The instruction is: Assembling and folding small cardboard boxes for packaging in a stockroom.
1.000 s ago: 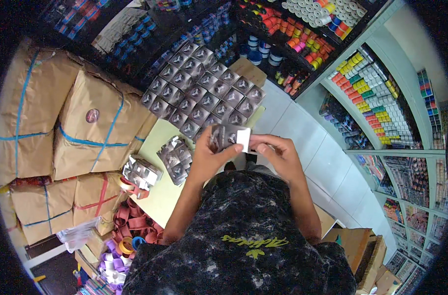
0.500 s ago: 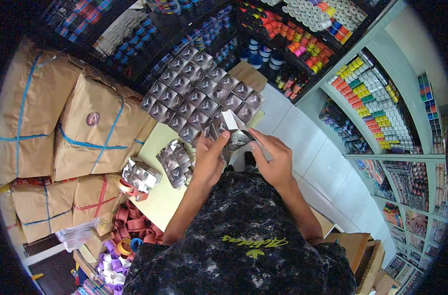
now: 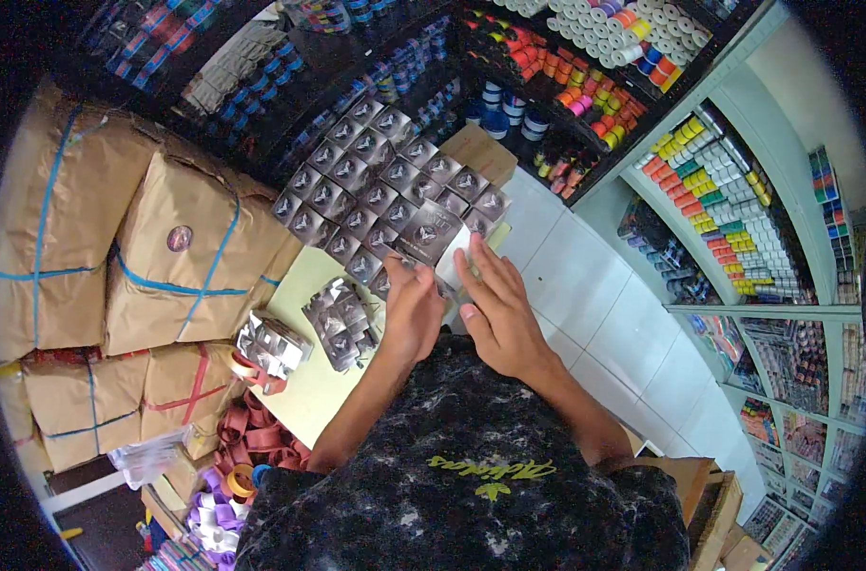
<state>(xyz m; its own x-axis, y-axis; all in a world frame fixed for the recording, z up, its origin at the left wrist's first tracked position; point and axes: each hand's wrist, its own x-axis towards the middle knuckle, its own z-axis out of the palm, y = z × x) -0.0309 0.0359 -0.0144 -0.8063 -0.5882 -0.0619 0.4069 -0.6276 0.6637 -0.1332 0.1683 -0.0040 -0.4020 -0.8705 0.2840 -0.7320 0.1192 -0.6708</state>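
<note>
Your left fingers (image 3: 401, 275) grip the grey box (image 3: 423, 231) while your right fingers (image 3: 488, 268) lie extended against its white flap (image 3: 451, 261); pressing unevenly could crease it.

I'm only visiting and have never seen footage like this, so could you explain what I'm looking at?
There is no machine here, just a person's bare left hand and right hand. A wide fisheye camera on the person's head looks down, which makes straight edges bend. On the pale yellow table sit rows of grey boxes and a smaller grey pile. Between the hands is a grey box with a white flap. The right hand's fingers lie extended against the flap; the left hand's exact grip is hard to see.
</note>
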